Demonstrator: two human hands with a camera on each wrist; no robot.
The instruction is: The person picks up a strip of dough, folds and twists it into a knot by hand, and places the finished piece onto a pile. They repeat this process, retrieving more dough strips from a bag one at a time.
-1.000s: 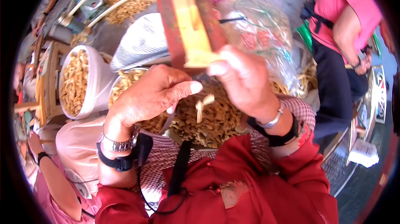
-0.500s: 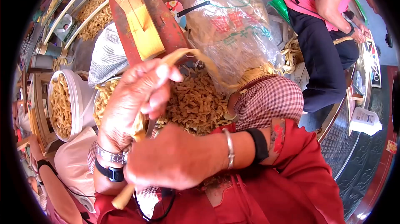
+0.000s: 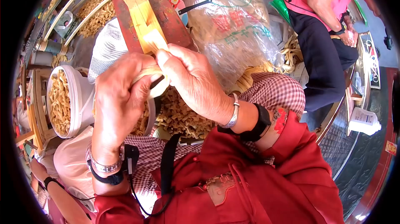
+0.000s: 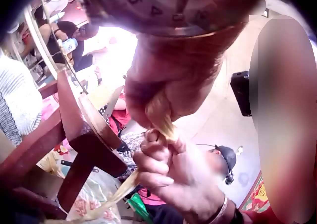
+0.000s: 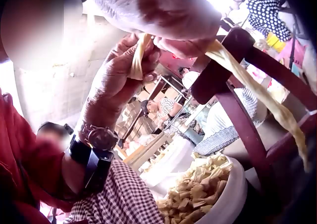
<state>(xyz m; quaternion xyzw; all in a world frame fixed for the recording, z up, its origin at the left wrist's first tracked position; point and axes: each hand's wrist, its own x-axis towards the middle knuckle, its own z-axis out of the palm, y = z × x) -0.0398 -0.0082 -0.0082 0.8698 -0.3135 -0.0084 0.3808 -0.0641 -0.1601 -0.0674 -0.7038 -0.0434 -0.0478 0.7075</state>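
Both hands meet over the near end of a yellow wooden block (image 3: 139,13), pinching one long, pale yellow, pliable strip (image 3: 159,87). My left hand (image 3: 121,88) grips it with thumb and curled fingers, and a short folded end (image 5: 139,60) sticks out of that hand in the right wrist view. Thumb and fingers of my right hand (image 3: 191,74) pinch the strip right beside the left thumb. From the right hand a long twisted tail (image 5: 257,96) hangs away. In the left wrist view the strip (image 4: 161,116) looks twisted between the two hands.
The block lies on a red wooden bench (image 3: 168,15). Below the hands is a heap of small knotted pieces (image 3: 183,117). A white bucket (image 3: 81,99) of similar pieces stands left, a big clear plastic bag (image 3: 229,24) ahead. Another person (image 3: 321,45) sits at right.
A small knotted piece fell between the hands a second ago. Then the right hand crossed the left forearm, pulling a strip; now it is back beside the left hand at the block.
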